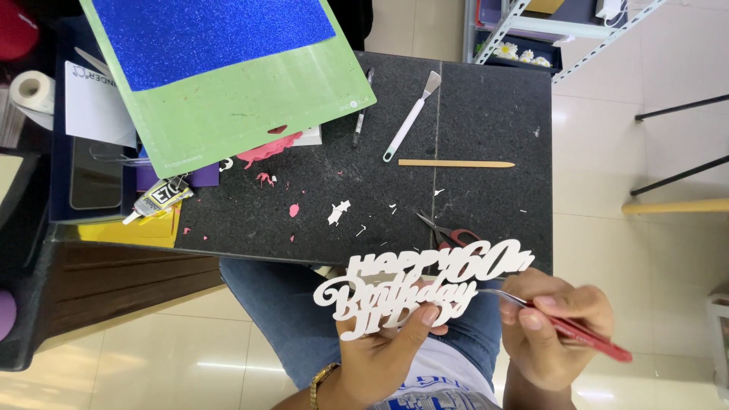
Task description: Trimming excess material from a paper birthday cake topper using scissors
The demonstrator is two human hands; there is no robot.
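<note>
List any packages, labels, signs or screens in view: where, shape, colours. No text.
Glue tube: table's left edge under the green mat, small, silver with black label.
White printed sheet: far left, partly under the mat, rectangular.
White cut-out sign: in left hand, script lettering; right hand holds red-handled tweezers to it.

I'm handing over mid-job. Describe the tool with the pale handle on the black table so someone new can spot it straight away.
Start at the black speckled table and find the green cutting mat overhanging its far left corner. Just right of the mat lie a dark pen and then the spatula, set diagonally. It alone has a flat metal blade on a pale handle; the wooden stick below it is plain and level.
</note>
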